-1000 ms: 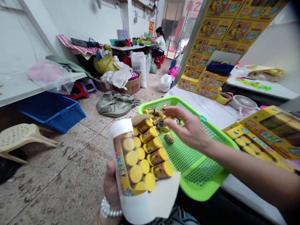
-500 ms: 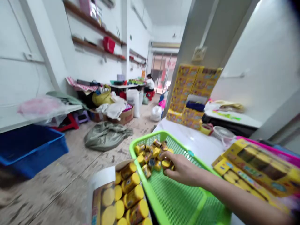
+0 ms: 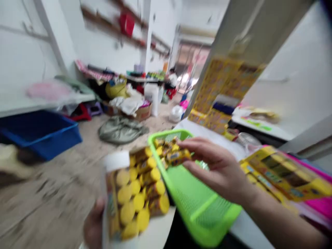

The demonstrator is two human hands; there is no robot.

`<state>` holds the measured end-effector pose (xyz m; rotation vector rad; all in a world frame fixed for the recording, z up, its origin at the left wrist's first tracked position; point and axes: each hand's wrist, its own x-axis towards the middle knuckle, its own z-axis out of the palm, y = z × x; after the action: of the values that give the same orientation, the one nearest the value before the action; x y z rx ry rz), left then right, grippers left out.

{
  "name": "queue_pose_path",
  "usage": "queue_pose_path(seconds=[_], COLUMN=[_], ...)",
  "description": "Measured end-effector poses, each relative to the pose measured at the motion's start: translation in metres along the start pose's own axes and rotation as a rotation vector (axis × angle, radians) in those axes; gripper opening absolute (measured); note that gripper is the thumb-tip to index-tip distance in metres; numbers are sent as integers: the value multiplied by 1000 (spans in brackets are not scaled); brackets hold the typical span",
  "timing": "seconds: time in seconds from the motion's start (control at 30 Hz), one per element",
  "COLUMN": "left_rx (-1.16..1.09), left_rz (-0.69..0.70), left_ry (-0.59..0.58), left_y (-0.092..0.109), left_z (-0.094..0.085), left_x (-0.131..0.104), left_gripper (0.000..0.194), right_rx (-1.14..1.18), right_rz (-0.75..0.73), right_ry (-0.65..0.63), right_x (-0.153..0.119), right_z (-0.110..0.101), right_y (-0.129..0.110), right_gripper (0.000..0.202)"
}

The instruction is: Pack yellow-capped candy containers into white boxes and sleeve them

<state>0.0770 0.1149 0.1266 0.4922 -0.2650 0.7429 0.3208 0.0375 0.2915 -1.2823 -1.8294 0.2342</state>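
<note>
The right grip [image 3: 220,169] pinches a tub [image 3: 178,157] above the basket [image 3: 185,188]; the left grip [image 3: 93,221] clasps a box [image 3: 117,161]. Lifting the tub clear calls for a steady pinch.

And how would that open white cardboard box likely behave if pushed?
The open white cardboard box probably feels weighty for its size, packed with rows of yellow-capped cylinders. Being round and exposed at the open side, those could roll out if it tips. Its thin pale flap would likely bend.
</note>
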Motion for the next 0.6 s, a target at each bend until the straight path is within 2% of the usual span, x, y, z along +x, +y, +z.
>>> queue_pose_path(seconds=[0.03, 0.07, 0.13, 0.23, 0.3, 0.37, 0.47, 0.53, 0.6], left_rx=[-27, -44, -32, 31, 69, 83, 17, -42, -73], left_rz=[16, 23, 110, 168, 179, 152, 111, 110, 97], left_ry=[-54, -32, 101, 294, 336, 315, 184, 68, 17], left_y=[-4, -6, -10, -16, -21, -25, -25, -20, -15], left_z=[7, 12, 18, 21, 20, 17, 8, 3, 1], left_x=[-12, -18, -21, -17, -18, -24, -34, -38, -37], left_gripper=[43, 43, 40, 35, 39, 47, 51, 47, 46], right_rx=[-7, -25, -68, -76, -68, -78, -71, -54, -122], right_rz=[37, 70, 75, -62, -143, -188, -214, -201, -152], right_ry=[-12, -36, -110, -232, -294, -385, -509, -510, -432], right_x=[-7, -13, -23, -34, -37, -38, -34, -29, -22], right_z=[6, 12, 27, 49, 61, 65, 56, 42, 25], right_y=[-1, 0, 0, -6, -11, -12, -9, -1, 15], right_gripper=[35, 34, 30, 18, 9, 6, 10, 10, 16])
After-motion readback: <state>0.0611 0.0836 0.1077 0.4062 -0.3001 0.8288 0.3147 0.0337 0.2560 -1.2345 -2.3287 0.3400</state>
